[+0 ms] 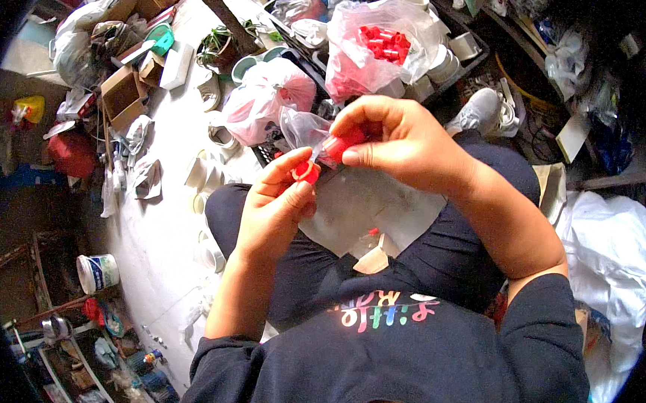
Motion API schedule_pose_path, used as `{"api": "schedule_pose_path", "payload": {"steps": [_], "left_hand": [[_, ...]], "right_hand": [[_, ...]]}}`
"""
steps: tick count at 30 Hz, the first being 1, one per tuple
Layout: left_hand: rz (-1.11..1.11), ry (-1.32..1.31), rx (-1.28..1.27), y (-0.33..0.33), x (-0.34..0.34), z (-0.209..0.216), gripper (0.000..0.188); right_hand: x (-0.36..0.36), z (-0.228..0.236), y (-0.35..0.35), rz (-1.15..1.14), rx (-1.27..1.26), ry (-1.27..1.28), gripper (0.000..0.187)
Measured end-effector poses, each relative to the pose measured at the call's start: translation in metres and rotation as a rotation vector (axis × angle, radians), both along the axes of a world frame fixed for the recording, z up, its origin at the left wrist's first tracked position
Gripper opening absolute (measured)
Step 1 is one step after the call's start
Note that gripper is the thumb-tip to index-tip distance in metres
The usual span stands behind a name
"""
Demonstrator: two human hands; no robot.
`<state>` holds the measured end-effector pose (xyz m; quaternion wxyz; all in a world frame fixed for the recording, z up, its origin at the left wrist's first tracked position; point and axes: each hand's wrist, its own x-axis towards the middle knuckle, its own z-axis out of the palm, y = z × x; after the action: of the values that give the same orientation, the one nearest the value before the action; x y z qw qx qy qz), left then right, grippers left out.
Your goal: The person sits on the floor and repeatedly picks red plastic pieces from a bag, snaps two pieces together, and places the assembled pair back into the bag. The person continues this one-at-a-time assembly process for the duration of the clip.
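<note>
My left hand [276, 209] is closed, pinching a small red plastic ring-like part [307, 173] between thumb and fingers. Just to the upper right, my right hand [409, 144] grips a red plastic cap-like part [344, 143], partly hidden by the fingers. A thin clear or whitish strip [317, 152] shows between the two red parts; I cannot tell which one it belongs to. Ahead of my hands, a thin plastic bag [346, 31] stands open with several similar red parts [384, 44] inside.
Left of that bag lies a tied pinkish-white bag [270, 100]. A black crate [467, 62] holds white pieces behind my right hand. Cardboard boxes [123, 98] and a white bucket [98, 273] stand at the left. A large white sack [608, 251] lies at the right.
</note>
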<state>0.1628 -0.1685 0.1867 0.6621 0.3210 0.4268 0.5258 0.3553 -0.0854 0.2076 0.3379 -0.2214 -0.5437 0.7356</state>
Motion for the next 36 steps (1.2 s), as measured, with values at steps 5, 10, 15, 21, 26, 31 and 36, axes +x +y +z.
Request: {"api": "schedule_pose_path", "payload": {"steps": [5,10,15,21,26,31,36], "left_hand": [[-0.020,-0.008,-0.028,0.005,-0.002,0.004,0.036],[0.048,-0.172,-0.078,0.011,-0.002,0.002,0.021],[0.137,-0.142,-0.105,0.015,0.012,-0.003,0.016],[0.108,-0.050,-0.013,0.014,0.010,-0.010,0.019],[0.085,-0.085,-0.004,0.012,0.006,-0.009,0.021],[0.082,-0.114,0.054,0.010,0.002,-0.013,0.022],[0.140,0.012,0.126,0.014,0.006,-0.002,0.038]], "right_hand": [[-0.002,0.001,-0.002,0.032,0.041,-0.109,0.021],[-0.008,0.000,-0.005,-0.071,0.127,-0.159,0.020],[-0.015,-0.002,-0.007,-0.224,0.436,-0.259,0.015],[-0.018,0.001,-0.008,-0.348,0.722,-0.294,0.016],[-0.020,-0.001,-0.008,-0.359,0.776,-0.275,0.017],[-0.018,0.003,-0.007,-0.363,0.823,-0.271,0.018],[-0.017,-0.001,-0.005,-0.350,0.835,-0.262,0.027]]}}
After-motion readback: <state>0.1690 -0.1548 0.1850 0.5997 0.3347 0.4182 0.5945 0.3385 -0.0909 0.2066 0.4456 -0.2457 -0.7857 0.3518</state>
